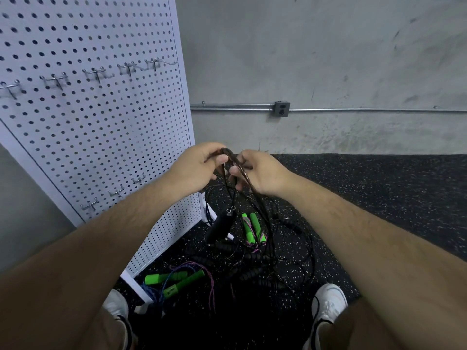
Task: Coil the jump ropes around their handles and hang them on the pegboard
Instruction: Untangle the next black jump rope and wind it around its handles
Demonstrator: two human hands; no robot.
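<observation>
Both hands are raised in front of me and hold a thin dark jump rope [236, 160] folded into loops. My left hand [199, 168] pinches the top of the bundle, and my right hand [257, 171] grips it just beside. Its black handles [219, 226] dangle below the hands on the cord. The white pegboard [96, 117] stands upright to my left, with a row of bare metal hooks [126, 68] across it and a few lower hooks [116, 192].
On the speckled black floor lie a green-handled rope [252, 228], another green-handled rope [174, 281] near the pegboard's foot, and black beaded ropes [255, 269] in a tangle. My white shoes [328, 301] stand either side. A concrete wall with a conduit and outlet [281, 109] is behind.
</observation>
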